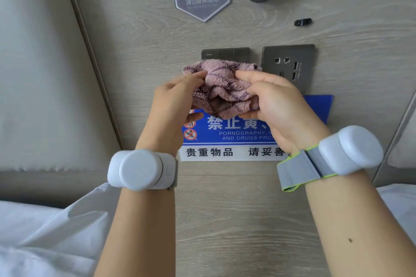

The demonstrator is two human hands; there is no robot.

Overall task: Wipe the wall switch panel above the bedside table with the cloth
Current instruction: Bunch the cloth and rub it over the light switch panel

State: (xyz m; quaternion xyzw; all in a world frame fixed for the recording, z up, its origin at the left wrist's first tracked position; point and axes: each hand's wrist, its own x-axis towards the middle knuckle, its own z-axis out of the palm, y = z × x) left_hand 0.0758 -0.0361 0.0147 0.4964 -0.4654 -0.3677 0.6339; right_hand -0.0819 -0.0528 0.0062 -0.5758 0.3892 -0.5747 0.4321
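The fluffy pink cloth point(221, 87) with purple stripes is bunched in front of the grey metal switch panel point(225, 53), hiding its lower part; the left hand point(177, 101) pinches it at 9 o'clock; the right hand point(276, 99) grips it at 3 o'clock; one grey socket plate point(288, 63) sits right beside; one blue sign point(227, 129) at 6 o'clock reads "AND DRUGS"; the wall point(225, 209) looks like pale wood.

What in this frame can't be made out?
Head view only:
- Switch panel: lower part hidden by the cloth.
- Blue sign: middle text covered by the right hand.
- Bedside table: out of frame.
- Cloth touching the panel or not: cannot tell.
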